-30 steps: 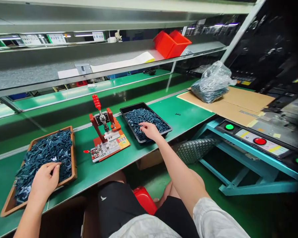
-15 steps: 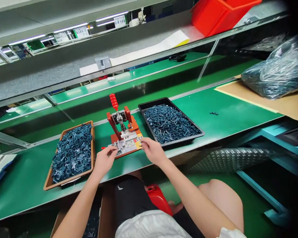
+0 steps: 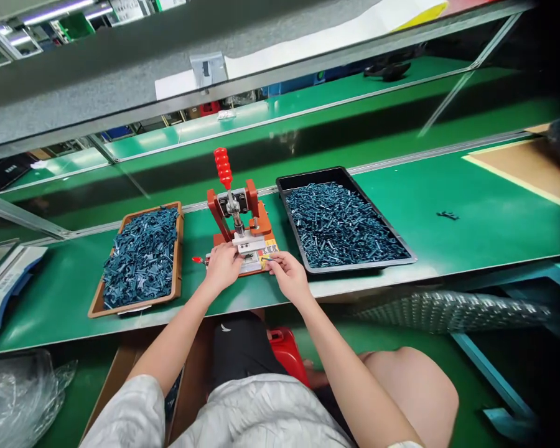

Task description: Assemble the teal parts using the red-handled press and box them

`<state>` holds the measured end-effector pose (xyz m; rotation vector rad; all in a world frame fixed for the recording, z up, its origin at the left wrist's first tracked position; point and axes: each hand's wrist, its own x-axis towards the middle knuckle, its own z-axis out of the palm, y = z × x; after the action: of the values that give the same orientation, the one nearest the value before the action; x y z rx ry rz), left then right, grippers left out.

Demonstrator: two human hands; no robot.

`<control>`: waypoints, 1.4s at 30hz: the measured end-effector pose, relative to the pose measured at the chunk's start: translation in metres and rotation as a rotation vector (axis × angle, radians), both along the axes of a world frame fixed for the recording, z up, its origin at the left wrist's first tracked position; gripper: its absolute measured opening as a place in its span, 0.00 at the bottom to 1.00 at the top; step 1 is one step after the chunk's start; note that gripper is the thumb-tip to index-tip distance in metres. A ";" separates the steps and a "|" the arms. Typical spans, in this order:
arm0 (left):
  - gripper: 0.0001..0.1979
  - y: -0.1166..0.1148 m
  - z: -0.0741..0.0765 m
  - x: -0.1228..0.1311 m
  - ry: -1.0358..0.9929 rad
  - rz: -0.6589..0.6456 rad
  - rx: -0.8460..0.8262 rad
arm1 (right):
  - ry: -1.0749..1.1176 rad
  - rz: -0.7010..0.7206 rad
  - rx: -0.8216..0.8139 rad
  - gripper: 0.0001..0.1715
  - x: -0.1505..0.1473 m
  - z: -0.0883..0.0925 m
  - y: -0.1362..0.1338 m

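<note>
A hand toggle press with a red ribbed handle stands upright on the green bench in front of me. My left hand lies over the left of its metal fixture, fingers bent in at the slot; whatever they grip is hidden. At the fixture's right edge, my right hand pinches a small dark blue plastic part between thumb and fingertips. To the left, a brown tray is heaped with similar dark blue parts. A black tray on the right holds many small dark blue pieces.
A few loose dark parts lie on the bench at right. Cardboard covers the far right corner. Overhead, a grey shelf crosses behind the press. Bubble wrap hangs below the bench edge.
My left hand has moved rightward and further in over the fixture. My right hand stays near the fixture's right edge, now showing a small part. The camera view has shifted.
</note>
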<state>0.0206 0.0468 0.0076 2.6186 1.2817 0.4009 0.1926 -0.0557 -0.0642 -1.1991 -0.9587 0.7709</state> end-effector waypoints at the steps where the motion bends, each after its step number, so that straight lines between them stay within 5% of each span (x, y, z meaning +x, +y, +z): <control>1: 0.10 0.001 0.002 0.001 0.017 0.003 -0.011 | -0.026 -0.008 -0.003 0.15 0.000 -0.001 0.000; 11: 0.10 0.000 0.008 0.009 0.018 0.049 -0.053 | -0.377 0.014 -0.018 0.11 0.007 0.019 0.025; 18: 0.16 0.000 0.012 -0.003 0.002 -0.069 -0.123 | -0.568 0.147 0.033 0.17 0.008 0.023 0.056; 30: 0.12 -0.005 0.004 -0.003 -0.053 -0.038 -0.074 | -0.613 0.121 0.008 0.14 0.001 0.021 0.053; 42: 0.11 -0.021 -0.006 -0.011 -0.036 -0.161 0.097 | -0.649 0.142 0.044 0.16 0.006 0.022 0.049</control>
<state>0.0099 0.0257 0.0011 2.7563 1.0560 0.4920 0.1983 -0.0066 -0.0421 -1.3820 -1.5971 0.4635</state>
